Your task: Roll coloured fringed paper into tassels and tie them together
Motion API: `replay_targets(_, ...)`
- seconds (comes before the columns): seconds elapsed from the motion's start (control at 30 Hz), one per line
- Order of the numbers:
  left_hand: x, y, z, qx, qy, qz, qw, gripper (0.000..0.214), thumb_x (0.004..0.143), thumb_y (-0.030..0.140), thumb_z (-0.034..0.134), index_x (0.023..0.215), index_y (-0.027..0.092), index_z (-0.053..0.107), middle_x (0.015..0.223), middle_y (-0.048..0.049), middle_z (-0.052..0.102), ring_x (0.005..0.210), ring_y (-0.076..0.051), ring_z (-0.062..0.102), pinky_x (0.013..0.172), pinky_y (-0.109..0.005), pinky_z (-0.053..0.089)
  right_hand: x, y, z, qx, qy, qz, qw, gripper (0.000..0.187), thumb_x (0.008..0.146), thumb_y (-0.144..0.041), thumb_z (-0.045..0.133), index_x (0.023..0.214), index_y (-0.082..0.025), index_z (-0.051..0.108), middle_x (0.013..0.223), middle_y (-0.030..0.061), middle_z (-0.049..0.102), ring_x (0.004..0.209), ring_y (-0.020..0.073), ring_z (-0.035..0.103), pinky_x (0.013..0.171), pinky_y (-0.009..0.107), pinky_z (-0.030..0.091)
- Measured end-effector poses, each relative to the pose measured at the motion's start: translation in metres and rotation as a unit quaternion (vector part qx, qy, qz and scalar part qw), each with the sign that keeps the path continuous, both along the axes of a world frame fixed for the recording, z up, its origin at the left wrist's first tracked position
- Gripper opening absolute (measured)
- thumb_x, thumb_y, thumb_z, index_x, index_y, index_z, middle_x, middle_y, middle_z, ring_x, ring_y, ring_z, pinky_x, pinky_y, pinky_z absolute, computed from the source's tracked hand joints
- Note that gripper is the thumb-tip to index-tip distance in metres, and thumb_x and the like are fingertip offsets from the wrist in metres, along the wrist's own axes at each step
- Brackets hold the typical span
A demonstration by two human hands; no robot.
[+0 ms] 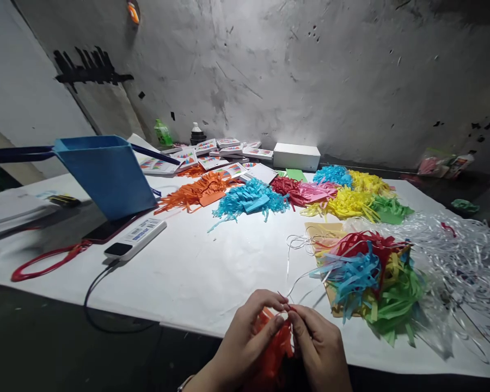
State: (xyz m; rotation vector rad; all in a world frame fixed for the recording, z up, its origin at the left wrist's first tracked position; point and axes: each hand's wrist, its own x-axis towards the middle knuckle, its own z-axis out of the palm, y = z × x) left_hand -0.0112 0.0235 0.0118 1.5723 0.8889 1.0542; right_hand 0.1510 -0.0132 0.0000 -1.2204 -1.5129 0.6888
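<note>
My left hand (247,340) and my right hand (320,345) meet at the near edge of the white table (196,272). Both pinch a bundle of orange-red paper strips (271,354) held between them. A thin white ribbon (300,272) runs from my fingertips up toward a mixed heap of red, blue, yellow and green strips (371,277) just to the right.
Piles of orange (196,191), blue (249,200), red, pink, yellow and green fringe lie across the table's middle. Clear shredded plastic (461,256) fills the right. A blue box (106,171), a white power bank (135,238) with cable, a red cord (44,264), small boxes and a white box (296,156) stand further back.
</note>
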Motion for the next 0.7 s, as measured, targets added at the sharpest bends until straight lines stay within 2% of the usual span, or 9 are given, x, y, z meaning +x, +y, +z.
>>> replay_targets(0.07, 0.001, 0.002, 0.001, -0.023, -0.039, 0.017, 0.999, 0.015, 0.091, 0.035, 0.066, 0.096, 0.021, 0.070, 0.098, -0.0056, 0.067, 0.095, -0.021, 0.060, 0.087, -0.030, 0.045, -0.004, 0.000, 0.001, 0.017, 0.001, 0.010, 1.000, 0.025, 0.100, -0.032, 0.050, 0.099, -0.025, 0.074, 0.084, 0.0017, 0.073, 0.077, 0.0148, 0.070, 0.070, 0.021, 0.051)
replay_targets(0.17, 0.003, 0.006, 0.000, -0.074, -0.097, 0.007, 0.993, 0.019, 0.088, 0.035, 0.070, 0.080, 0.018, 0.067, 0.078, -0.0009, 0.060, 0.077, -0.015, 0.055, 0.073, -0.025, 0.045, -0.005, 0.001, 0.002, 0.010, -0.028, 0.049, 0.998, 0.026, 0.101, -0.030, 0.046, 0.094, -0.023, 0.071, 0.080, 0.0005, 0.070, 0.073, 0.0128, 0.066, 0.067, 0.020, 0.047)
replay_targets(0.27, 0.005, 0.014, 0.000, -0.141, -0.198, 0.020, 0.970, 0.023, 0.087, 0.035, 0.073, 0.077, 0.016, 0.064, 0.077, -0.0005, 0.060, 0.068, -0.012, 0.052, 0.064, -0.020, 0.045, 0.004, 0.005, 0.003, 0.014, -0.071, 0.065, 0.995, 0.028, 0.101, -0.029, 0.045, 0.082, -0.021, 0.064, 0.071, -0.0009, 0.063, 0.064, 0.0113, 0.059, 0.060, 0.020, 0.043)
replay_targets(0.3, 0.005, 0.018, 0.003, -0.176, -0.247, 0.035, 0.952, 0.023, 0.087, 0.034, 0.073, 0.078, 0.016, 0.062, 0.079, -0.0012, 0.062, 0.064, -0.010, 0.052, 0.058, -0.019, 0.044, 0.009, 0.008, 0.004, 0.021, -0.083, 0.058, 0.995, 0.029, 0.101, -0.030, 0.046, 0.079, -0.020, 0.062, 0.068, -0.0017, 0.060, 0.062, 0.0111, 0.056, 0.058, 0.021, 0.041)
replay_targets(0.37, 0.001, 0.027, 0.011, -0.261, -0.353, 0.070, 0.895, 0.020, 0.091, 0.028, 0.069, 0.079, 0.015, 0.059, 0.080, -0.0031, 0.064, 0.054, -0.007, 0.050, 0.045, -0.015, 0.038, 0.020, 0.013, 0.007, 0.038, -0.106, 0.040, 0.993, 0.029, 0.100, -0.030, 0.047, 0.076, -0.021, 0.060, 0.068, -0.0020, 0.055, 0.063, 0.0113, 0.054, 0.058, 0.021, 0.040)
replay_targets(0.43, -0.006, 0.039, 0.024, -0.329, -0.433, 0.096, 0.834, 0.019, 0.097, 0.017, 0.057, 0.078, 0.013, 0.056, 0.073, -0.0022, 0.061, 0.045, -0.004, 0.046, 0.038, -0.013, 0.031, 0.033, 0.021, 0.011, 0.057, -0.132, 0.032, 0.989, 0.026, 0.101, -0.029, 0.047, 0.080, -0.020, 0.061, 0.075, -0.0004, 0.054, 0.069, 0.0124, 0.056, 0.064, 0.022, 0.043)
replay_targets(0.47, -0.012, 0.045, 0.031, -0.346, -0.458, 0.101, 0.812, 0.023, 0.100, 0.012, 0.049, 0.078, 0.013, 0.055, 0.069, -0.0003, 0.058, 0.042, -0.003, 0.044, 0.036, -0.012, 0.030, 0.040, 0.027, 0.014, 0.063, -0.150, 0.038, 0.986, 0.025, 0.101, -0.029, 0.045, 0.083, -0.020, 0.061, 0.080, 0.0010, 0.055, 0.074, 0.0131, 0.057, 0.068, 0.023, 0.045)
replay_targets(0.6, -0.045, 0.074, 0.061, -0.314, -0.519, 0.117, 0.786, 0.041, 0.105, 0.004, 0.021, 0.076, 0.014, 0.048, 0.058, 0.0071, 0.043, 0.033, -0.001, 0.037, 0.033, -0.011, 0.027, 0.078, 0.057, 0.026, 0.055, -0.277, 0.060, 0.957, 0.027, 0.102, -0.030, 0.038, 0.093, -0.020, 0.062, 0.096, 0.0062, 0.061, 0.088, 0.0163, 0.062, 0.080, 0.027, 0.050)
replay_targets(0.7, -0.078, 0.101, 0.080, -0.259, -0.556, 0.155, 0.774, 0.046, 0.105, 0.004, 0.012, 0.073, 0.017, 0.042, 0.055, 0.0082, 0.041, 0.031, -0.001, 0.036, 0.033, -0.011, 0.028, 0.120, 0.086, 0.040, 0.031, -0.339, 0.030, 0.940, 0.030, 0.101, -0.033, 0.037, 0.091, -0.021, 0.062, 0.090, 0.0063, 0.066, 0.085, 0.0187, 0.064, 0.078, 0.030, 0.051)
